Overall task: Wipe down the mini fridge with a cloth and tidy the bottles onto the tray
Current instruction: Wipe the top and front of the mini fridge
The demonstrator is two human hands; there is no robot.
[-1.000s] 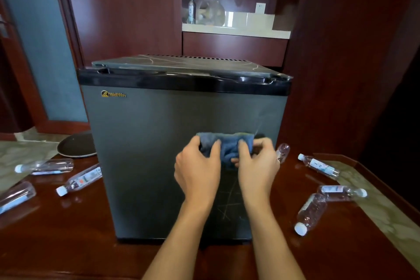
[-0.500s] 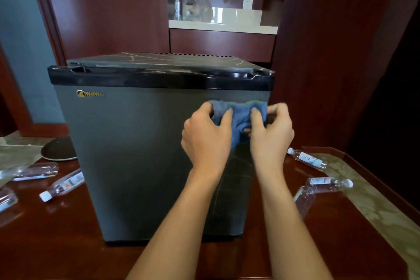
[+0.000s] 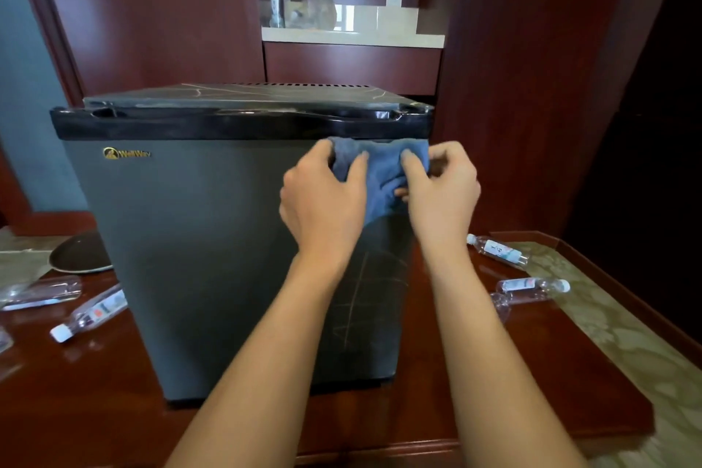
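Now both the left hand [image 3: 323, 201] and the right hand [image 3: 440, 194] clutch a blue cloth [image 3: 380, 171] bunched between their fingers, pressed against the fridge [image 3: 197, 239] door just under its black top edge; bottles [image 3: 497, 249] lie on the table [image 3: 114, 410] on either side.

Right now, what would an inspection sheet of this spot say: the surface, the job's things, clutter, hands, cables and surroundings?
Surface: glossy dark wooden table with a patterned runner along its right side.
Job's things: mini fridge, door shut; blue cloth against the door's upper right; dark tray behind the fridge's left side, nothing seen on it.
Clutter: water bottles lying left and right of the fridge.
Hands: left hand and right hand both grip the cloth.
Cables: nothing seen.
Surroundings: red-brown panelling; shelf with an upright bottle and a plastic bag.
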